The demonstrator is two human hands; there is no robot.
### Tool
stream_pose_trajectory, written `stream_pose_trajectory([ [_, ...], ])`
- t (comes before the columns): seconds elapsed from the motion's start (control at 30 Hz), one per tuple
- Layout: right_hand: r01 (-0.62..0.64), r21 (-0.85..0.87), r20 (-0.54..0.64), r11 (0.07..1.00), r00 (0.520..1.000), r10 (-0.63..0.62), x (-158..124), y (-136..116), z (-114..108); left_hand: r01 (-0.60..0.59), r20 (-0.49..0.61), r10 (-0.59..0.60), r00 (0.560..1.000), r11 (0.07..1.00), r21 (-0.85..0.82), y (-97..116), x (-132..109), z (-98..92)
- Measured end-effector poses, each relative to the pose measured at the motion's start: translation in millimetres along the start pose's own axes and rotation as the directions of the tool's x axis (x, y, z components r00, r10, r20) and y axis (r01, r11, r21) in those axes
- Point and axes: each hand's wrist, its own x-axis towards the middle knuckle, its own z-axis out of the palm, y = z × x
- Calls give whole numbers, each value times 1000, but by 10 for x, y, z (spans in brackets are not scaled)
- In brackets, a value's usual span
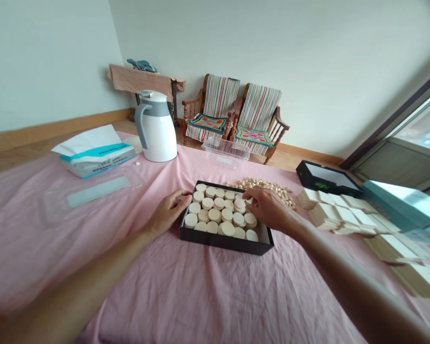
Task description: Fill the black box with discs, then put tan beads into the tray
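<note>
L hand [172, 206] is loosely curved w/ thumb along the left rim of a shallow black box [224, 242], not clenched; R hand [267, 205] has bent fingers over the box's right end, by the upper-right discs (can't tell if it's pinching one). In the box, btw the hands: stacked round wooden discs [228, 229] in rough rows. Each disc prob. light, stiff & dry, not slippery, hard to break; best pinched by the edge, 1 stack at a time, as stacks could topple. Full box prob. has some wt; take it by both short walls & keep level. Beyond it, a heap of small wooden pieces [261, 184]; to the right, square wooden tiles [326, 213]; far left, a white vacuum jug [162, 134]. All on pink cloth [197, 296].
</note>
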Motion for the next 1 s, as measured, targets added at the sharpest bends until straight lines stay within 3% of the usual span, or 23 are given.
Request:
stream_pose_trajectory([
  [0.17,147,111,90,983,983,-157,-168,-109,22,8,-20,-8,1000,1000,-3,-26,6,16],
  [0.27,161,90,121,983,978,-171,-208,-167,73,21,-14,-21,1000,1000,-14,-30,2,19],
  [0.47,154,146,-7,977,988,-155,-360,-104,-85,19,-16,-19,1000,1000,13,6,-1,11],
  [0.57,67,83,-95,994,994,-59,-581,74,-245,29,-24,-28,999,999,33,20,0,15],
  [0.67,-79,-16,-69,997,995,78,-878,392,-368,42,-27,-42,999,999,10,20,2,29],
  [0.83,-348,-151,118,925,923,366,-1424,977,-501,53,-27,-53,998,999,-1,25,15,41],
  [0.93,-392,-234,205,890,875,439,-1669,1155,-511,44,-25,-43,999,998,38,33,20,32],
  [1.0,-381,-260,230,887,868,441,-1764,1187,-464,35,-29,-33,999,998,56,29,22,25],
])
